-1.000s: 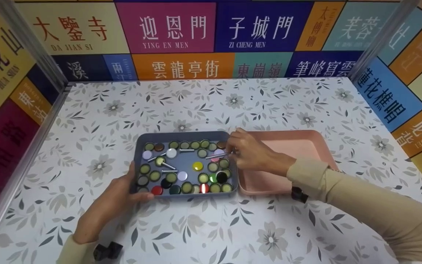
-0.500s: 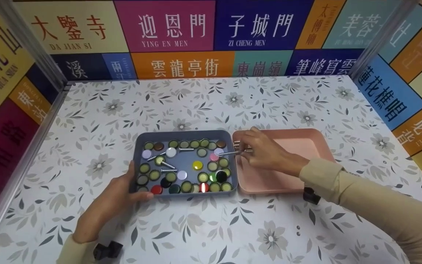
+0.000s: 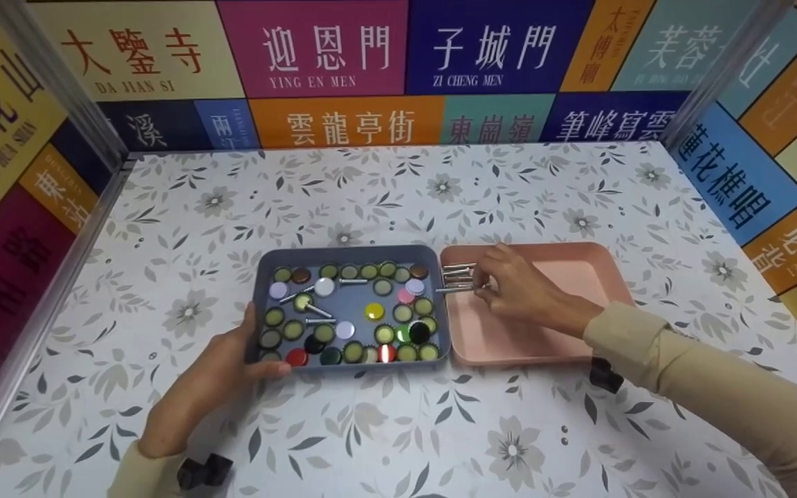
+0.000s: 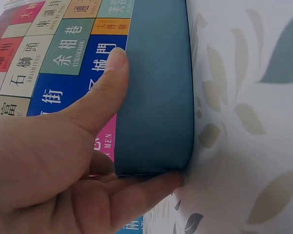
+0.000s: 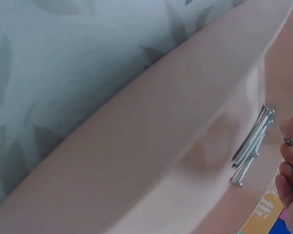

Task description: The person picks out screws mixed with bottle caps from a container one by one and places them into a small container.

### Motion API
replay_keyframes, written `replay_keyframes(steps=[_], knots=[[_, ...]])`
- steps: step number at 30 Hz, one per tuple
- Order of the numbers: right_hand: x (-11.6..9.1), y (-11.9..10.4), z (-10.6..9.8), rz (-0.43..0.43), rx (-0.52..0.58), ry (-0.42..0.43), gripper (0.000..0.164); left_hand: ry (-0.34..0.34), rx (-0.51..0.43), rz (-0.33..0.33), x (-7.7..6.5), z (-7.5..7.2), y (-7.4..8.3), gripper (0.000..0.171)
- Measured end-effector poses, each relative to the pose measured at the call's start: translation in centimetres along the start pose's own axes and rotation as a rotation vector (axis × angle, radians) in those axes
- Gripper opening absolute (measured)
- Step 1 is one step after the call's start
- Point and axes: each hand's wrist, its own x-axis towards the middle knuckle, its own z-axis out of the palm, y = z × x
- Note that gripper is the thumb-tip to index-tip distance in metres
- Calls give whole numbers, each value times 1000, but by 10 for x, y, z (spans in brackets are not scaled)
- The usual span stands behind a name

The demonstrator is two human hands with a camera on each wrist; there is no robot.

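Note:
My left hand (image 3: 222,366) grips the near left corner of a blue-grey tray (image 3: 350,252). Its thumb lies along the front rim and its fingers along the side wall. Many bottle caps (image 3: 374,311) and several silver nails (image 3: 319,321) lie in that tray. Over the left part of a pink tray (image 3: 544,349), the right hand (image 3: 519,287) pinches a silver nail (image 3: 454,289) between thumb and fingertips. The nail's head (image 5: 288,140) shows at the fingertips in the right wrist view. Below it, several nails (image 5: 254,141) lie together on the pink tray's floor.
Both trays stand side by side on a table (image 3: 371,443) with a white floral cover. Colourful printed walls (image 3: 333,48) with Chinese lettering enclose the back and sides. A black clip-like thing (image 3: 205,472) sits near the left sleeve.
The right hand has moved from above the blue-grey tray to the right, over the pink tray, carrying the nail. Nails lying in the pink tray have come into sight. The left hand stays put.

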Motion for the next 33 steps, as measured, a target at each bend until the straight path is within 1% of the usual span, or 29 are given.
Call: replay_keyframes(steps=[3, 10, 14, 19, 25, 28, 33], knots=[[-3, 3, -1, 27, 4, 0, 13, -2, -2, -4, 0, 0, 0, 123], [-8, 11, -1, 68, -25, 4, 13, 6, 42, 10, -2, 0, 1, 121], [-10, 14, 0, 84, -27, -16, 13, 4, 27, 10, -2, 0, 0, 121], [-10, 15, 2, 146, -32, -39, 13, -2, 24, 2, -1, 0, 1, 122], [-10, 16, 6, 212, -37, -58, 8, -4, 24, -4, -1, 0, 1, 121], [-10, 15, 7, 223, -37, -62, 6, -4, 23, -13, -1, 0, 1, 121], [-10, 16, 9, 206, -47, -48, 5, -7, 21, -28, 0, -1, 1, 122]])
